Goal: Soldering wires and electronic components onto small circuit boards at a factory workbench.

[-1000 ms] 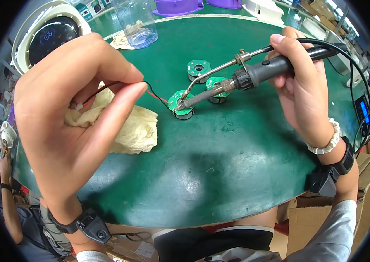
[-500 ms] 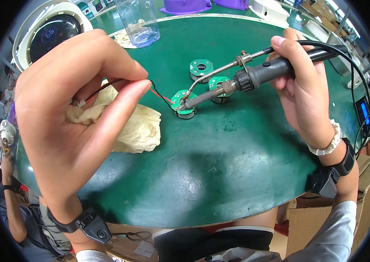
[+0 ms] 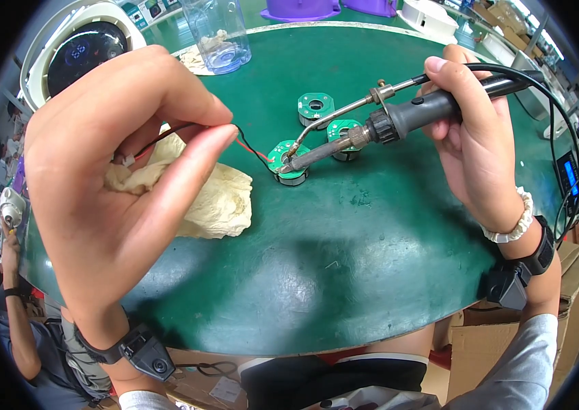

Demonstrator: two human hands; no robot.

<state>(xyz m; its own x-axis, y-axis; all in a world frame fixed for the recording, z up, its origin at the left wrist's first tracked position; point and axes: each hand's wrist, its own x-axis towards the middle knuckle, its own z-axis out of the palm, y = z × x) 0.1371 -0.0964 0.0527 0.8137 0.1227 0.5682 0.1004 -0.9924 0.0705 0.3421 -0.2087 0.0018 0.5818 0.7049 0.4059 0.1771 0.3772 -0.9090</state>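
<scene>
Between thumb and forefinger, my left hand (image 3: 125, 171) pinches a red and black wire pair (image 3: 248, 144). A small white connector (image 3: 127, 161) shows at its near end, inside the hand. The wires run to the round green circuit board (image 3: 279, 154) on the table. My right hand (image 3: 474, 123) grips a soldering iron (image 3: 426, 113) with a metal solder feed tube (image 3: 337, 111) clamped along it. The iron's tip meets the board where the wires end. Two more round green boards (image 3: 315, 105) stand behind it. A pale yellow cloth (image 3: 217, 205) lies beneath my left hand.
A clear plastic jug (image 3: 224, 55) and a round white device with a dark display (image 3: 88, 55) stand at the back left. Purple parts (image 3: 301, 8) line the far edge. A blue-lit controller (image 3: 568, 174) is at the right. Another person's arm (image 3: 19, 321) shows at the left.
Both hands, the iron and the boards keep their places. The view has shifted very slightly; the purple parts at the back appear a little further right.
</scene>
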